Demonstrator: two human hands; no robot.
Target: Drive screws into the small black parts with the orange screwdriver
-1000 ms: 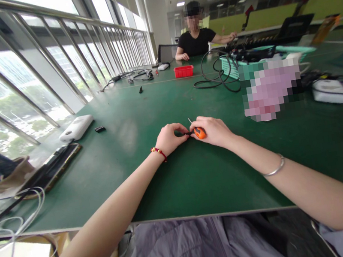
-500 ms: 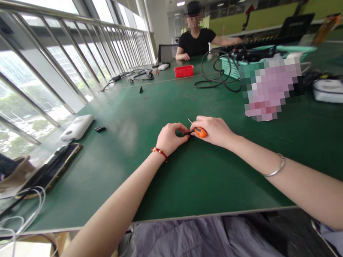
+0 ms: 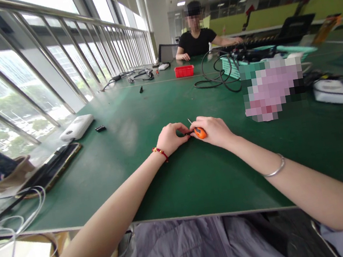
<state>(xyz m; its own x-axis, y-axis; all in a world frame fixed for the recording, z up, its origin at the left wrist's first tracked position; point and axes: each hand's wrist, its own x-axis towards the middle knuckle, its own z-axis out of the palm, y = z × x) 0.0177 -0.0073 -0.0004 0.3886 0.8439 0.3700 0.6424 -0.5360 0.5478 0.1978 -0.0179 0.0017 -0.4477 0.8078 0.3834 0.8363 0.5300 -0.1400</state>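
Observation:
My right hand [image 3: 212, 130] is closed around a small orange-handled screwdriver [image 3: 200, 132] resting low on the green table [image 3: 198, 172]. Its dark tip points left into my left hand [image 3: 169, 138], whose fingers are curled and pinched on a small dark part I cannot make out. A thin metal pin or bit [image 3: 190, 121] sticks up just behind my right fingers. Both hands meet at the middle of the table, knuckles nearly touching.
A white power bank [image 3: 77, 128] and a small black part [image 3: 100, 129] lie to the left, a phone [image 3: 50, 167] and white cables [image 3: 6, 219] nearer the left edge. A red tray [image 3: 184, 71], black cables [image 3: 215, 79], a teal basket [image 3: 230, 67] and a seated person [image 3: 198, 37] are beyond.

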